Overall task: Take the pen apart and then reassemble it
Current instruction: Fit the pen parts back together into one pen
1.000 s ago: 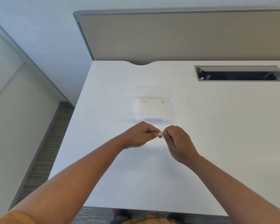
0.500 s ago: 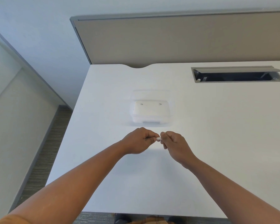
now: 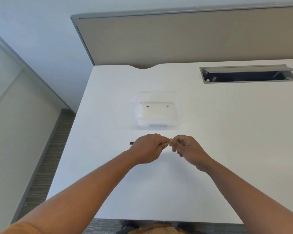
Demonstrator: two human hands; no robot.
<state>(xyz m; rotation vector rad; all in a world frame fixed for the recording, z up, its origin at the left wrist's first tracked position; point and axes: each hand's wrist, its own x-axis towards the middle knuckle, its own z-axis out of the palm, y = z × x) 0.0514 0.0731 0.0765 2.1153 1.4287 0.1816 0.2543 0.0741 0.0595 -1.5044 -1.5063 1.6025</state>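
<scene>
My left hand (image 3: 149, 146) is closed around the pen, whose dark end (image 3: 132, 142) pokes out to the left of my fist. My right hand (image 3: 184, 147) pinches the pen's other end, a small pale part (image 3: 168, 143), right where the two hands meet. Both hands hover just above the white desk (image 3: 227, 149), in front of the clear box. Most of the pen is hidden inside my fingers.
A clear plastic box (image 3: 156, 115) with its lid open sits on the desk just beyond my hands. An open cable hatch (image 3: 249, 76) lies at the back right. A grey partition (image 3: 193, 39) borders the desk's far edge. The desk's left edge drops to the floor.
My hands stay joined on the pen and have slid slightly toward me, away from the box. The pen's dark end now sticks out left of my left fist.
</scene>
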